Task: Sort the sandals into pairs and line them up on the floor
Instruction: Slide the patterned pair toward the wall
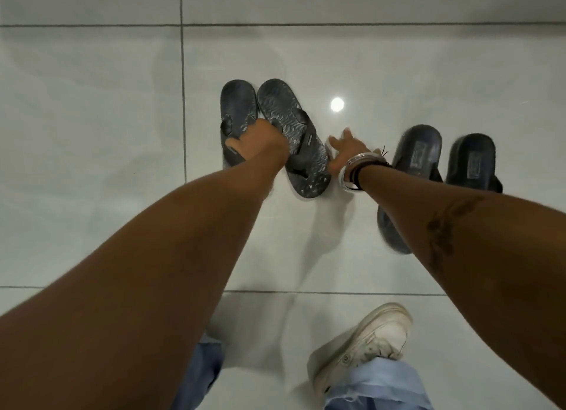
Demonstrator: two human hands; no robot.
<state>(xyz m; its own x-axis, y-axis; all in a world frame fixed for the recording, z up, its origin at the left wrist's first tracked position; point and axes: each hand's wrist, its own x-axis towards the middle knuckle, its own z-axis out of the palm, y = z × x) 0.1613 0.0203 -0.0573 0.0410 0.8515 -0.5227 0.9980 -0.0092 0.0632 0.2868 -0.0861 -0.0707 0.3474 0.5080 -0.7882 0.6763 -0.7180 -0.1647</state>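
While the left hand (260,140) clasps the straps of two dark, wavy-textured rubber flip-flops (272,134) lying touching on the glossy pale tiled floor (92,103), the right hand (344,151) spreads open beside them, near two smooth dark slides (441,161).

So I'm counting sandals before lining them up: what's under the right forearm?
Under the right forearm lies a dark slide sandal: its toe end and heel edge show, its middle is covered. A matching slide lies beside it. Anything else beneath the arm is hidden.
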